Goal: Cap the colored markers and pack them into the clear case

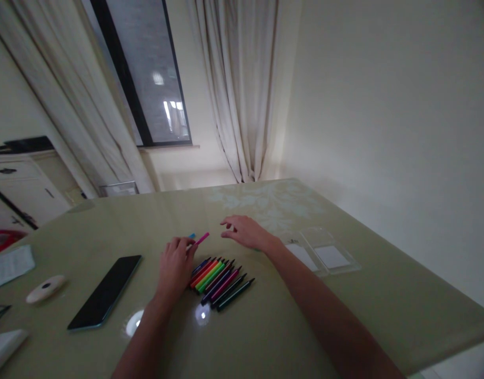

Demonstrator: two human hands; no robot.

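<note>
I am curling my left hand (pixel 174 266) down, its grip pinching a pink pen (pixel 203 238). More pens (pixel 222 283) are lying beside it. My right hand (pixel 242 231) is hanging open-fingered, its grip wide. The clear case's (pixel 310 243) writing is looking too tiny to read. Bare counter (pixel 395 295) is stretching to the right edge.

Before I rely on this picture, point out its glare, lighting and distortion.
Head view: two glare spots on the table, one below the markers, one between the phone and left forearm. Head view: bright patches, likely reflections, in the window; dim light overall. Head view: the left curtain leans, probably wide-angle distortion.
</note>
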